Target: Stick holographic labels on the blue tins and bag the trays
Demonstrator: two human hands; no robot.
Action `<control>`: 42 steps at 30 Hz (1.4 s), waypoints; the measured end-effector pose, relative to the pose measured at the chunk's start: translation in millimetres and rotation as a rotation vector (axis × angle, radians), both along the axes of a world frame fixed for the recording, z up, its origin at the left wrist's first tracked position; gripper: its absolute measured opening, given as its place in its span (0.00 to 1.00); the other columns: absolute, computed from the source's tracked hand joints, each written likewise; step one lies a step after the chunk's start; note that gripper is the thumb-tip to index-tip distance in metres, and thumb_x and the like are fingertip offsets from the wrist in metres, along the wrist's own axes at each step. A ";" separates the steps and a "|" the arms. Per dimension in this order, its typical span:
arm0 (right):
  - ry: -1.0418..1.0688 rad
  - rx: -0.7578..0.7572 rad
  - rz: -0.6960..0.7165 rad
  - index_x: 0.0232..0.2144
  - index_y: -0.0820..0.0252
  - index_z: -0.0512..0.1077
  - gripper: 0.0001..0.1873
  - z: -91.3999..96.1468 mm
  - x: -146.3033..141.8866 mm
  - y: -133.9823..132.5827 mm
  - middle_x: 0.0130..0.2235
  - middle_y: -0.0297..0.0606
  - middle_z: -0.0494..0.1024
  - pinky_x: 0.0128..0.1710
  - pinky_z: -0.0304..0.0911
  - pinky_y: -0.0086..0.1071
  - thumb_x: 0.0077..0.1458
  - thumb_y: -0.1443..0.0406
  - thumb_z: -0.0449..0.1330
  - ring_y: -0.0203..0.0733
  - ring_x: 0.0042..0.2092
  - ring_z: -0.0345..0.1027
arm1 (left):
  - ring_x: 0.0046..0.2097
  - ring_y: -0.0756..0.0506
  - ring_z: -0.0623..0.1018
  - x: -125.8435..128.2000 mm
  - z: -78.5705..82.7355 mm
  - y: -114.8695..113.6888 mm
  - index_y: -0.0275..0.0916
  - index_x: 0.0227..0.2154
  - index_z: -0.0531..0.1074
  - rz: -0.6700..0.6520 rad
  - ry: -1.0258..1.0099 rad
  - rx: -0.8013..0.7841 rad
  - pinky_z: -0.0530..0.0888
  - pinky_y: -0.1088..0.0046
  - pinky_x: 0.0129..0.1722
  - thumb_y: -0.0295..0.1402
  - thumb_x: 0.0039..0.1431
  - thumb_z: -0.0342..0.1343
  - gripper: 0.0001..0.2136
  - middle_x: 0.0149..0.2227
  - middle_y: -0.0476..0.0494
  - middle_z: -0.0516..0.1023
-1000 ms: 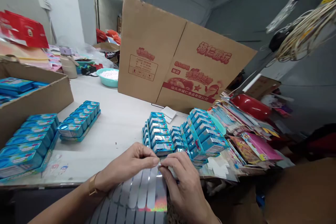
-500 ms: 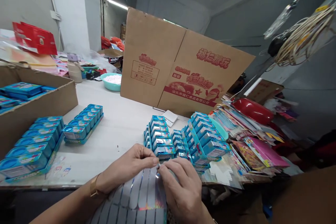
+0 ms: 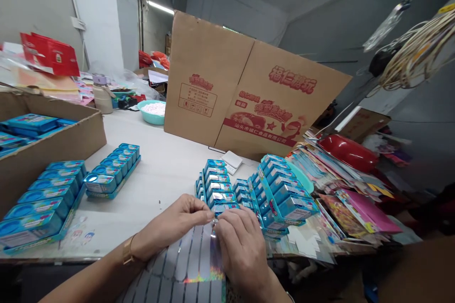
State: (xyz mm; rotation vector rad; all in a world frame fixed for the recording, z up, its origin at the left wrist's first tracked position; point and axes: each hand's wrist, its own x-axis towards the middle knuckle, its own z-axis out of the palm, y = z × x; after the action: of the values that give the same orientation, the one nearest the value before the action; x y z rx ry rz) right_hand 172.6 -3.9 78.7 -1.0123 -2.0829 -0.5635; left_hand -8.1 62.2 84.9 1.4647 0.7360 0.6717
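Observation:
A sticker sheet point(image 3: 194, 258) with pale strips and shiny rainbow lines hangs tilted below the table's front edge. My left hand point(image 3: 179, 221) has thumb and forefinger pinched at its top corner. Against it, my right hand point(image 3: 243, 244) curls its fingers round the sheet's upper right edge. The fingertips of both hands almost meet, and what lies exactly between them is hidden. Just beyond stand blue packs point(image 3: 219, 184) in rows, and to their right a display tray of blue packs point(image 3: 284, 187) leans over.
Two trays of blue packs point(image 3: 46, 194) lie at the left, beside an open carton point(image 3: 85, 125) of more packs. A large printed cardboard box point(image 3: 199, 57) stands behind. A teal bowl point(image 3: 144, 116) holds pale pieces. At right are stacked papers point(image 3: 330, 175) and a red basin point(image 3: 348, 151).
My right hand has shifted slightly, its fingers closing in nearer the left fingertips. The left hand and the sheet stay almost in place, and the view has tilted a little.

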 end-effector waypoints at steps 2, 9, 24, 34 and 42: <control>0.016 -0.026 0.005 0.35 0.60 0.69 0.09 -3.3 0.1 3.3 0.35 0.40 0.78 0.53 0.59 0.43 0.61 0.76 0.52 0.44 0.41 0.71 | 0.30 0.49 0.61 -0.4 -0.3 1.8 0.35 0.23 0.74 -0.007 0.009 -0.002 0.61 0.73 0.32 0.42 0.56 0.58 0.14 0.23 0.51 0.66; 0.152 -0.100 0.095 0.34 0.58 0.66 0.10 -4.7 5.0 4.8 0.41 0.40 0.77 0.57 0.56 0.44 0.61 0.76 0.51 0.44 0.47 0.69 | 0.27 0.51 0.56 0.9 -5.3 7.0 0.36 0.22 0.69 0.004 0.035 0.009 0.56 0.74 0.27 0.45 0.58 0.57 0.17 0.22 0.54 0.58; 1.002 -0.440 -0.084 0.41 0.53 0.68 0.12 24.0 62.6 61.9 0.34 0.32 0.74 0.39 0.63 0.34 0.58 0.59 0.65 0.40 0.37 0.69 | 0.36 0.48 0.70 -76.2 -49.9 187.0 0.35 0.25 0.75 0.379 0.410 0.471 0.63 0.78 0.35 0.36 0.53 0.63 0.09 0.29 0.50 0.72; 0.848 -0.623 -0.075 0.40 0.57 0.67 0.10 11.2 36.3 175.1 0.32 0.32 0.74 0.42 0.64 0.36 0.59 0.60 0.61 0.40 0.36 0.70 | 0.34 0.45 0.76 2.1 -54.5 188.4 0.32 0.42 0.76 0.068 0.028 -0.051 0.68 0.72 0.30 0.68 0.57 0.27 0.46 0.37 0.36 0.80; 0.802 -0.695 -0.076 0.39 0.58 0.68 0.10 -8.9 31.9 212.5 0.32 0.33 0.76 0.40 0.65 0.35 0.58 0.60 0.61 0.40 0.35 0.71 | 0.27 0.49 0.69 7.3 -41.7 189.7 0.35 0.23 0.72 0.001 0.015 -0.035 0.64 0.73 0.30 0.53 0.55 0.59 0.22 0.22 0.50 0.70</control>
State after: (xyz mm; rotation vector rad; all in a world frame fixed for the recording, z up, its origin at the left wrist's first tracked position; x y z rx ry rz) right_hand 204.4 208.6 69.8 -1.3993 -1.4977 0.5269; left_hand -0.8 251.9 43.2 1.4388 0.7563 0.6461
